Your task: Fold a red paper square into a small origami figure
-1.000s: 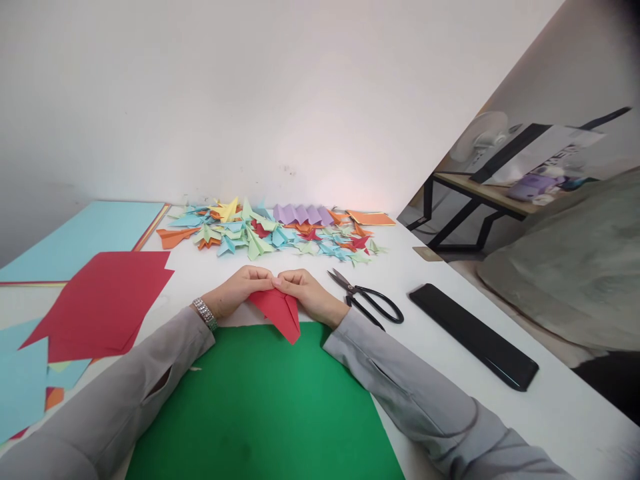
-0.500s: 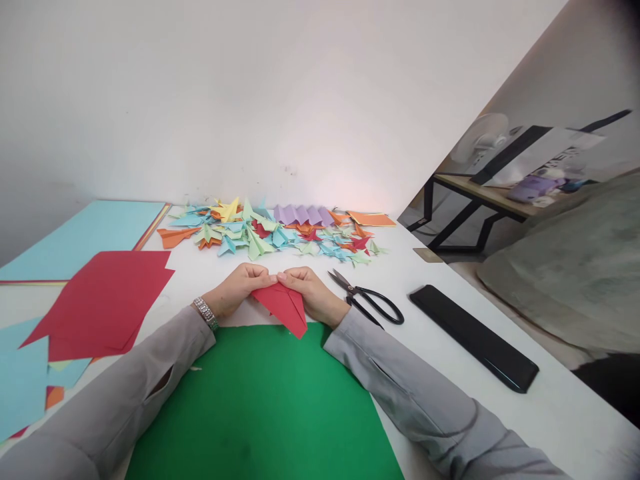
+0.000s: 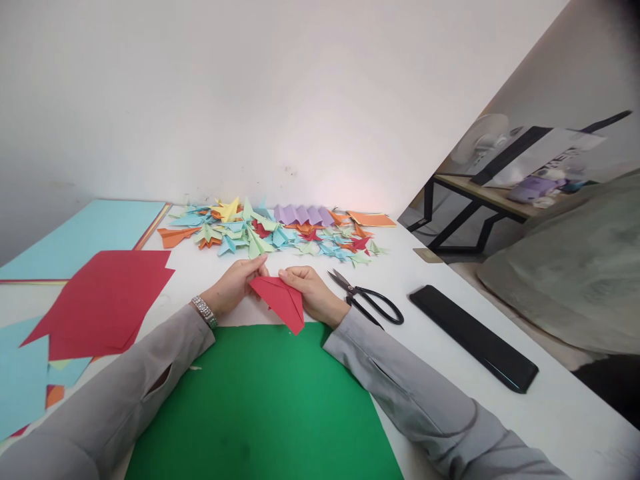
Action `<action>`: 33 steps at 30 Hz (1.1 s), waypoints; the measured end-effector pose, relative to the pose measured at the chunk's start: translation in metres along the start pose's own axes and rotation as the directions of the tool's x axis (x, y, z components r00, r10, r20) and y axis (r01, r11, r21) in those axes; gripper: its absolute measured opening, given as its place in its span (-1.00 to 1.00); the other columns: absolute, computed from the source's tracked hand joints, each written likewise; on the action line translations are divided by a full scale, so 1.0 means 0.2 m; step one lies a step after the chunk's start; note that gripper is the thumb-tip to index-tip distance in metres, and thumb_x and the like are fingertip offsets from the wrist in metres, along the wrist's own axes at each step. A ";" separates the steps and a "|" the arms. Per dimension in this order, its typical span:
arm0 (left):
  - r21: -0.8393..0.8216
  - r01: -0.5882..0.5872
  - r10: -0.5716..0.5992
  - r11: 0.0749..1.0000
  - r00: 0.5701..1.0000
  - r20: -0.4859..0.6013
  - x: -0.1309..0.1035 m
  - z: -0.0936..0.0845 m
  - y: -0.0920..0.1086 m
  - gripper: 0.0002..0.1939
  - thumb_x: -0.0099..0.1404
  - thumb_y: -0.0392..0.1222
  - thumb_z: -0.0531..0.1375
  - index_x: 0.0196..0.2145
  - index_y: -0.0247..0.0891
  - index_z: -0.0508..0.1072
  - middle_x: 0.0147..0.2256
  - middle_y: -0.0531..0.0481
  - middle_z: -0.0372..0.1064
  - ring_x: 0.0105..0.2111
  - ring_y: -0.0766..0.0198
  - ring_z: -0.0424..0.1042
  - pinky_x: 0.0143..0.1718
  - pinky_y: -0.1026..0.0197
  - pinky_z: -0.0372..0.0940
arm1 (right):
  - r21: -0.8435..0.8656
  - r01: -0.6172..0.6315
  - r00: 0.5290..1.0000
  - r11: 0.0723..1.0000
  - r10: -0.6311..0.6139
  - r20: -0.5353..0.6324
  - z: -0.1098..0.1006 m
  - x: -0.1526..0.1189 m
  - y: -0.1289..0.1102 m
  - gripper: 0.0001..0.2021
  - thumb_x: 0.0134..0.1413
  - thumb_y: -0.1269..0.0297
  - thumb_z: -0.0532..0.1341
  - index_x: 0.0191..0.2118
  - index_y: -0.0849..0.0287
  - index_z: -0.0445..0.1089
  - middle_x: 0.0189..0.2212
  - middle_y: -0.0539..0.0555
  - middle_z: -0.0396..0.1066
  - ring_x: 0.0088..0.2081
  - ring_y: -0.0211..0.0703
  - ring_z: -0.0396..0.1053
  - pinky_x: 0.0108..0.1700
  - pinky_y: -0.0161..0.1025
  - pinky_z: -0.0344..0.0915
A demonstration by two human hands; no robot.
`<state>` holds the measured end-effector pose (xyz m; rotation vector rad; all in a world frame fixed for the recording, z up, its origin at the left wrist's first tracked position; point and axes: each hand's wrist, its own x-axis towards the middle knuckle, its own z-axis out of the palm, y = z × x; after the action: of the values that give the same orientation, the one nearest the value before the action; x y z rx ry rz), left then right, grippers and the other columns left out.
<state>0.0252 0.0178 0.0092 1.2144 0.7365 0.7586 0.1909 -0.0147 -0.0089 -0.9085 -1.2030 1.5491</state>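
A folded piece of red paper (image 3: pixel 283 301) is held above the far edge of the green mat (image 3: pixel 270 400), its point hanging toward me. My right hand (image 3: pixel 313 290) pinches its upper right edge between thumb and fingers. At the left corner, my left hand (image 3: pixel 235 287) has its thumb raised off the paper, while its curled fingers support the sheet from behind; their tips are partly hidden. Just right of my right hand lie black-handled scissors (image 3: pixel 367 297), blades slightly apart.
Many small folded paper planes (image 3: pixel 260 240) lie heaped along the wall, near a pleated purple paper (image 3: pixel 304 215). Red sheets (image 3: pixel 107 303) and large light-blue sheets (image 3: pixel 90 237) are at the left. A long black object (image 3: pixel 475 337) rests near the table's right edge.
My left thumb has lifted off the red paper and points upward. The paper has shifted slightly left and up, with my right hand still pinching it.
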 end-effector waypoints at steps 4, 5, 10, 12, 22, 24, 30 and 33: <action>0.057 0.038 -0.042 0.998 0.996 0.073 -0.01 0.00 0.00 -0.64 0.01 0.03 0.32 -0.62 -0.33 0.39 -0.68 0.06 0.30 -0.66 0.40 0.23 -0.60 0.32 0.11 | -0.037 0.036 0.999 0.999 -0.037 -0.008 0.01 0.00 0.01 -0.53 -0.16 -0.06 0.34 -0.68 0.19 0.20 -0.71 -0.12 0.12 -0.62 -0.39 -0.02 -0.53 -0.32 -0.08; 0.060 0.041 -0.046 0.997 0.996 0.079 -0.01 -0.01 0.00 -0.66 -0.01 0.00 0.34 -0.62 -0.33 0.39 -0.68 0.07 0.30 -0.66 0.41 0.23 -0.59 0.33 0.11 | -0.037 0.050 0.998 0.998 -0.051 -0.029 0.01 0.01 0.02 -0.54 -0.16 -0.07 0.33 -0.68 0.19 0.22 -0.70 -0.11 0.13 -0.62 -0.39 -0.01 -0.53 -0.32 -0.08; 0.022 0.037 -0.038 0.999 0.998 0.057 -0.01 -0.02 -0.01 -0.68 -0.01 -0.02 0.35 -0.59 -0.33 0.40 -0.68 0.09 0.31 -0.67 0.42 0.22 -0.59 0.33 0.09 | 0.026 0.092 0.982 0.995 -0.087 -0.168 0.01 0.02 0.02 -0.53 -0.15 -0.13 0.29 -0.67 0.19 0.23 -0.70 -0.10 0.16 -0.62 -0.36 0.02 -0.53 -0.31 -0.05; 0.045 0.044 -0.048 0.998 0.996 0.079 -0.01 -0.03 -0.01 -0.70 -0.03 -0.05 0.37 -0.58 -0.33 0.42 -0.66 0.09 0.33 -0.65 0.43 0.23 -0.56 0.34 0.10 | -0.008 0.081 0.983 0.997 -0.082 -0.162 0.01 0.02 0.02 -0.51 -0.17 -0.10 0.32 -0.69 0.18 0.17 -0.73 -0.13 0.10 -0.64 -0.39 -0.04 -0.55 -0.32 -0.11; 0.288 0.062 -0.149 0.956 0.945 0.291 -0.03 0.02 0.02 -0.71 0.08 0.00 0.31 -0.40 -0.32 0.58 -0.44 -0.02 0.51 -0.43 0.27 0.41 -0.31 0.24 0.25 | -0.245 0.087 0.991 0.965 -0.109 -0.075 0.02 0.01 0.02 -0.43 -0.26 -0.16 0.33 -0.74 0.16 0.06 -0.76 -0.17 -0.06 -0.64 -0.42 -0.15 -0.57 -0.31 -0.23; 0.292 0.072 -0.155 0.954 0.949 0.273 -0.03 0.02 0.02 -0.73 0.09 -0.01 0.31 -0.42 -0.31 0.59 -0.45 -0.03 0.52 -0.46 0.30 0.40 -0.36 0.27 0.24 | -0.241 0.085 0.991 0.967 -0.106 -0.078 0.02 0.01 0.02 -0.41 -0.20 -0.23 0.27 -0.75 0.16 0.05 -0.79 -0.16 -0.05 -0.66 -0.42 -0.16 -0.58 -0.30 -0.24; 0.269 0.110 -0.177 0.957 0.955 0.239 -0.04 0.02 0.03 -0.72 0.06 -0.01 0.32 -0.44 -0.32 0.59 -0.45 -0.07 0.52 -0.49 0.31 0.38 -0.41 0.29 0.22 | -0.161 0.068 0.995 0.985 -0.079 -0.066 0.01 0.02 0.04 -0.38 -0.03 -0.27 0.13 -0.78 0.16 0.11 -0.85 -0.12 0.01 -0.72 -0.41 -0.13 -0.61 -0.28 -0.24; 0.296 0.111 -0.181 0.949 0.958 0.221 -0.04 0.03 0.04 -0.69 0.04 0.01 0.33 -0.47 -0.34 0.58 -0.50 -0.06 0.50 -0.54 0.33 0.34 -0.46 0.29 0.19 | -0.159 0.065 0.996 0.985 -0.075 -0.058 0.01 0.02 0.03 -0.39 -0.03 -0.25 0.15 -0.77 0.16 0.10 -0.84 -0.13 0.00 -0.72 -0.42 -0.14 -0.61 -0.28 -0.26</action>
<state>0.0243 0.0094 0.0183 1.4615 0.7355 0.3772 0.1867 -0.0126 -0.0152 -0.9988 -1.3111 1.3746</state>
